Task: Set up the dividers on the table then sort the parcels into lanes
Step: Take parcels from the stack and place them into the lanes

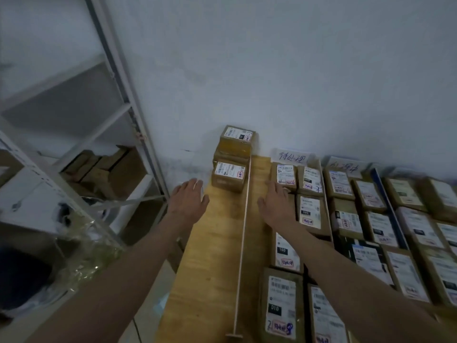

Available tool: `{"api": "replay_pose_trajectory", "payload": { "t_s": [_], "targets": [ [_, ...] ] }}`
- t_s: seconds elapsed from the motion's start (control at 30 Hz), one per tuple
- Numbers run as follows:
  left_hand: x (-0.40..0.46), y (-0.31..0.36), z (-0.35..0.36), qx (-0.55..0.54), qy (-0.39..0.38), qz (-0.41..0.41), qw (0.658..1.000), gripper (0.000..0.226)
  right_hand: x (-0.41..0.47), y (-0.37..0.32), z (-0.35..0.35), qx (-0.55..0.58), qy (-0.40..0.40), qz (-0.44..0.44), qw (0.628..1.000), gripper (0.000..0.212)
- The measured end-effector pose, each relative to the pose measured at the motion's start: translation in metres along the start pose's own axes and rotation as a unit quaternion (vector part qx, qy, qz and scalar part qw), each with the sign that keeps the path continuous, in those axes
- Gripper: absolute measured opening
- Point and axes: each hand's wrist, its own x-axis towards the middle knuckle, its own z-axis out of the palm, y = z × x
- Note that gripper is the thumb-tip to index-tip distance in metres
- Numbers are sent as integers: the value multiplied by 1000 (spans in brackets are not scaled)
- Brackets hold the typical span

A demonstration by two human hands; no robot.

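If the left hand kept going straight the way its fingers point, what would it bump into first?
Probably the nearest brown parcel in the left lane. The left hand is open, fingers aimed up the table toward the wall, slightly left of that parcel, so it might slip past and meet the wall; depth is unclear.

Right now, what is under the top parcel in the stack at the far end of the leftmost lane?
Under the top parcel sits at least one more taped brown box. The lower parcel in front hides the stack's base, so the number of boxes beneath cannot be told.
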Motion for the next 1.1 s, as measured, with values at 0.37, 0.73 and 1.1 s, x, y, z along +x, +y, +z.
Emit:
{"api": "replay_pose_trajectory", "payload": {
  "t_s": [0.37, 0.73, 1.1],
  "targets": [
    [101, -29, 31, -14, -44, 27, 999, 58, 77, -22, 41, -7, 7, 56, 998, 48],
    [191, -20, 81, -14, -68, 56, 996, 51, 169, -6, 94, -25, -71, 61, 995, 51],
    [220, -15, 137, -8, -96, 75, 993, 51, 218, 25, 151, -84, -222, 10, 971, 80]
  ]
}}
